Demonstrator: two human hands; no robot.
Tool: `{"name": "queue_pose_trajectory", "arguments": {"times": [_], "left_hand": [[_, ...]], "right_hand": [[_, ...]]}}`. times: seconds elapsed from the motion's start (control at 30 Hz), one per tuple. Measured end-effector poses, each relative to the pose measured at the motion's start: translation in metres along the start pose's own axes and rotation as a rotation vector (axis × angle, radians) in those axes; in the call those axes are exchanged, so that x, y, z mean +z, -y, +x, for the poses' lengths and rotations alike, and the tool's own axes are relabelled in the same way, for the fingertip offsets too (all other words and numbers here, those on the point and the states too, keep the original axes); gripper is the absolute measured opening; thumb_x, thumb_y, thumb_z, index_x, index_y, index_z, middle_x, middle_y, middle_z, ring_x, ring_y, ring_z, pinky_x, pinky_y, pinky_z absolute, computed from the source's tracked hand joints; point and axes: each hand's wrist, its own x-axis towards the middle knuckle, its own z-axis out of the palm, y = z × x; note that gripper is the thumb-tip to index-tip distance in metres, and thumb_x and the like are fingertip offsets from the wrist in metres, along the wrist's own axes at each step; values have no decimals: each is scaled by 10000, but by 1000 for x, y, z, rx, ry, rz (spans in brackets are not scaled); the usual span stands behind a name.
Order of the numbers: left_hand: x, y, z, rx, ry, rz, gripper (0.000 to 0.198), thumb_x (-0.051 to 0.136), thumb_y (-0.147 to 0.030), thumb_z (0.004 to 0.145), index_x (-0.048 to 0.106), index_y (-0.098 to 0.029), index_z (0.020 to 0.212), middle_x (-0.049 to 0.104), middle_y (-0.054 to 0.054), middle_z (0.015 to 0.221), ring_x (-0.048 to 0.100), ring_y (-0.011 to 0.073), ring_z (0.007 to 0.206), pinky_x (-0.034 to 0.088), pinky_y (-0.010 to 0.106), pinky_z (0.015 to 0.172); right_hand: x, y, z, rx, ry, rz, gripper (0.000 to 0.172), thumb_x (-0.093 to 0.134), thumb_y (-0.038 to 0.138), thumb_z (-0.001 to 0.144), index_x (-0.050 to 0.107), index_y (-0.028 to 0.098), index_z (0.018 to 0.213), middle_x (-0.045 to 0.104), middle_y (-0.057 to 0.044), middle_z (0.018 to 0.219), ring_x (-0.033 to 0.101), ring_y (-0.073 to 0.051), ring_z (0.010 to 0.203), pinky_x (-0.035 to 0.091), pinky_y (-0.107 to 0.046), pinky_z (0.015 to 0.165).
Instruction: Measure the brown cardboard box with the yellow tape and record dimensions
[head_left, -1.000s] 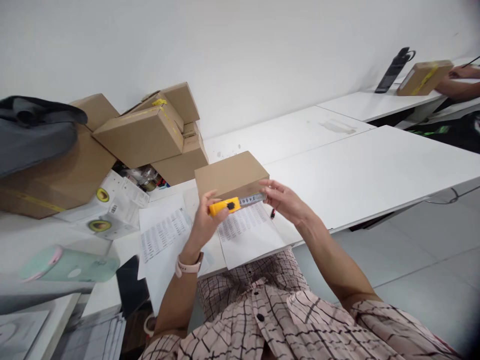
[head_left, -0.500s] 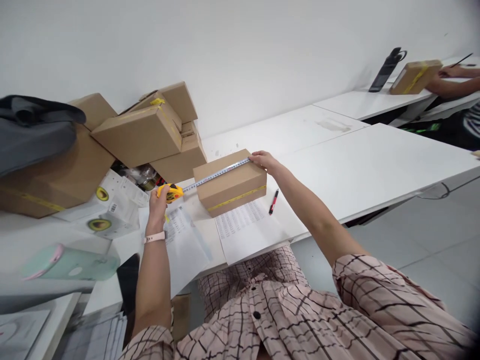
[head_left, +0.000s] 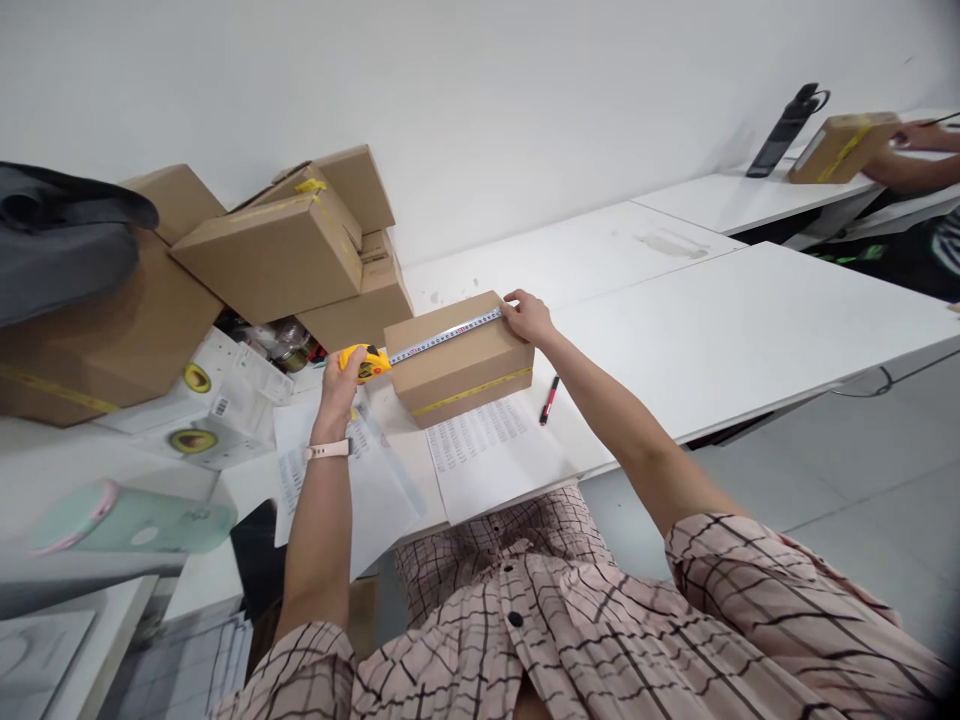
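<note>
The left hand (head_left: 341, 372) has moved closer to the brown cardboard box (head_left: 459, 355), so the steel tape blade (head_left: 444, 337) now lies shorter and flat along its top edge. Its fingers are closed around the yellow plastic tape measure case (head_left: 365, 361). The right hand (head_left: 529, 316) pinches the blade end at the far corner. The matte box with yellow tape sits on the smooth white surface (head_left: 720, 330), over printed paper sheets (head_left: 487, 455).

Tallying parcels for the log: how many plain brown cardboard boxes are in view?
6, maybe more hidden: one under the tape measure; four piled at left; one on the far desk.
</note>
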Motion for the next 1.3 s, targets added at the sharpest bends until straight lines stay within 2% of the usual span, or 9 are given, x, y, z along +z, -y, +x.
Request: {"name": "queue_pose_trajectory", "arguments": {"times": [0.3, 0.5, 0.67, 0.9, 1.1, 1.3], "left_hand": [[1, -3, 1, 2, 12, -2, 367, 696, -451, 751, 592, -172, 965, 670, 24, 871, 610, 129, 691, 422, 210, 575], [1, -1, 1, 0, 24, -5, 430, 687, -482, 738, 595, -165, 1014, 663, 14, 864, 555, 108, 633, 352, 214, 542], [1, 1, 3, -10, 19, 21, 455, 674, -520, 736, 591, -172, 1017, 657, 6, 841, 531, 109, 607, 324, 224, 527], [2, -1, 4, -3, 29, 17, 442, 684, -508, 738, 599, -181, 1022, 673, 11, 855, 565, 118, 622, 339, 220, 532], [0, -2, 6, 8, 41, 13, 426, 696, -509, 731, 594, -183, 986, 679, 26, 877, 590, 129, 654, 349, 224, 546], [-12, 2, 17, -4, 84, 87, 473, 726, -527, 708, 636, -178, 1015, 692, 43, 911, 593, 135, 671, 349, 225, 537]], "right_hand": [[3, 0, -2, 10, -48, -59, 374, 424, 299, 1022, 573, 203, 1352, 723, -159, 1232, 641, -332, 1144, 468, -462, 995], [6, 5, -6, -66, -72, -193, 284, 353, 280, 1041, 622, 233, 1120, 722, -153, 1135, 632, -351, 1073, 460, -481, 966], [5, 8, -9, -78, -70, -229, 265, 301, 252, 1033, 525, 227, 1172, 720, -178, 1070, 641, -374, 984, 465, -506, 906], [4, 7, -7, 16, -42, -189, 259, 447, 197, 936, 476, 188, 1193, 691, -241, 1187, 627, -407, 1082, 465, -551, 949], [0, 5, -6, 181, -39, -77, 173, 435, 289, 978, 522, 241, 1119, 694, -179, 1247, 641, -361, 1121, 482, -528, 962], [0, 0, -6, 194, -44, -70, 213, 458, 338, 967, 582, 238, 1107, 705, -152, 1239, 641, -346, 1110, 486, -495, 939]]}}
